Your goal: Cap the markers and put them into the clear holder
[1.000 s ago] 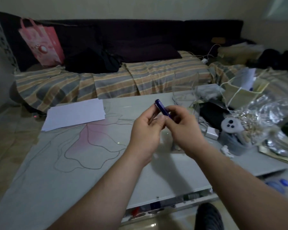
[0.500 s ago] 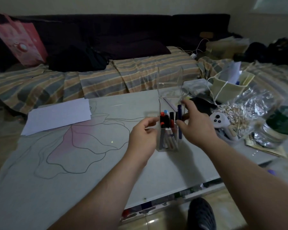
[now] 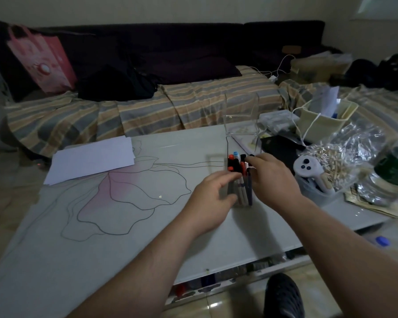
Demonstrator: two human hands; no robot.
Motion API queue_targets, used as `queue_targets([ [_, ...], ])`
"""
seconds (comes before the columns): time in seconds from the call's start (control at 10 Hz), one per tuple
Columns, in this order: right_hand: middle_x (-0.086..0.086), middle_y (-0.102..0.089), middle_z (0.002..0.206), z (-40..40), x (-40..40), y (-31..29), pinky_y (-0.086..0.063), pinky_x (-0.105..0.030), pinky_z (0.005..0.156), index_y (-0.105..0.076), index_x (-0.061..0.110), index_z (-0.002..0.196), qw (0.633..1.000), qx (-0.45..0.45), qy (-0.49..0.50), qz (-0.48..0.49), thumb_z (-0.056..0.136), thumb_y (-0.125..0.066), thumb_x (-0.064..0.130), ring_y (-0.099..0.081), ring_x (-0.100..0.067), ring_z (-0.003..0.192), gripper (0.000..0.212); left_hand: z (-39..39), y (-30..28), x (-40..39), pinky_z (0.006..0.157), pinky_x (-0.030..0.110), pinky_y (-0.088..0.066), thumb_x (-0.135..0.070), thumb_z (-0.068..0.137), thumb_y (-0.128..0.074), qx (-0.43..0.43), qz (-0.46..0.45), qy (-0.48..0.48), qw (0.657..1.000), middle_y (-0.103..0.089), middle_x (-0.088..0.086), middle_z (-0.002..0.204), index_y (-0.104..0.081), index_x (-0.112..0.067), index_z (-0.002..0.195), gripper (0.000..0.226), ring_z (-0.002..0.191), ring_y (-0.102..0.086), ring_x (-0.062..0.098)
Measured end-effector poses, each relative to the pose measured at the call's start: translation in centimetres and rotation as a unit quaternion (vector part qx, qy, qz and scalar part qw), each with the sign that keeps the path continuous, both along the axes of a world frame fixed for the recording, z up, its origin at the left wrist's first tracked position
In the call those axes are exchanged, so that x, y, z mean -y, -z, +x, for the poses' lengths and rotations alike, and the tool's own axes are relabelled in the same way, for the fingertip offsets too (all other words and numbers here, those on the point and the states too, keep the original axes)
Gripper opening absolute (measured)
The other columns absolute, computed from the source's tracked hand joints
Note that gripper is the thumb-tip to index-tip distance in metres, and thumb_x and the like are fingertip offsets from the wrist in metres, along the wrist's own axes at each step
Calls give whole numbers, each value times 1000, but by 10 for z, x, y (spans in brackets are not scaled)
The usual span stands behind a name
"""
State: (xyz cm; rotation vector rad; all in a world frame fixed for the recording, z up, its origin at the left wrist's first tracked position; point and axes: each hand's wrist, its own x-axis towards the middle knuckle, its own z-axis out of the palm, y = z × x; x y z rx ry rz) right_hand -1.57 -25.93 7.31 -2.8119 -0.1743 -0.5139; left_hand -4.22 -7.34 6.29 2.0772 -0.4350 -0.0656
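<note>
The clear holder (image 3: 239,196) stands on the table's right half, with several capped markers (image 3: 234,160) upright in it, their caps red, black and light blue. My left hand (image 3: 210,196) curls against the holder's left side, thumb low and fingers higher. From the right, my right hand (image 3: 272,180) reaches over the holder's top. Its fingertips sit on the upper end of a dark blue marker (image 3: 250,191), which stands inside the holder along the right wall with its lower end near the bottom.
A second clear acrylic box (image 3: 241,115) stands behind the holder. White paper (image 3: 92,159) lies at the far left of the table (image 3: 101,226). Right of my hands are a white controller (image 3: 307,167), a plastic tub, a crinkled bag (image 3: 345,161) and a jar. A striped sofa lies beyond.
The blue marker went from both hands, down into the holder under my right hand. My left hand moved in against the holder's left side.
</note>
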Motion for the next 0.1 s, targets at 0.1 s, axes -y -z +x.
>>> queue_targets([
  [0.1, 0, -60, 121, -3, -14, -3, -52, -42, 88, -65, 25, 130, 997, 19, 4, 73, 96, -59, 22, -60, -23, 105, 35, -10, -8, -13, 110, 32, -44, -19, 94, -62, -8, -40, -42, 998, -50, -19, 144, -48, -47, 143, 58, 128, -49, 0],
])
